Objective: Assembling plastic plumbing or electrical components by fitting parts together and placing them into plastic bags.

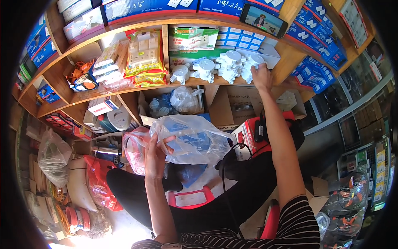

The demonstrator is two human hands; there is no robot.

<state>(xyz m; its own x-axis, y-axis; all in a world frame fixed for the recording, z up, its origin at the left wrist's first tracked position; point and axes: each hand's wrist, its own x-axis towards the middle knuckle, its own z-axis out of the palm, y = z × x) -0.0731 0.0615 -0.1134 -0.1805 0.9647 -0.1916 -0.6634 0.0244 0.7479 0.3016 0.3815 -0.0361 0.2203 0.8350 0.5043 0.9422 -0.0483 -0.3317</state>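
Junction boxes point(219, 68) on shelf point(174, 85), above bag point(190, 139)

shelf point(232, 81): wooden board, it runs from 9 to 2 o'clock
junction boxes point(215, 66): white, round, they stand in a group at 12 o'clock
green boxes point(192, 43): stacked behind them
yellow packs point(145, 56): at 11 o'clock
orange wire point(78, 68): at 10 o'clock

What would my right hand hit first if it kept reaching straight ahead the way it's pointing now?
Probably the white round junction boxes on the wooden shelf; the right hand already touches the rightmost one. Behind them are stacked boxes, though depth is unclear.
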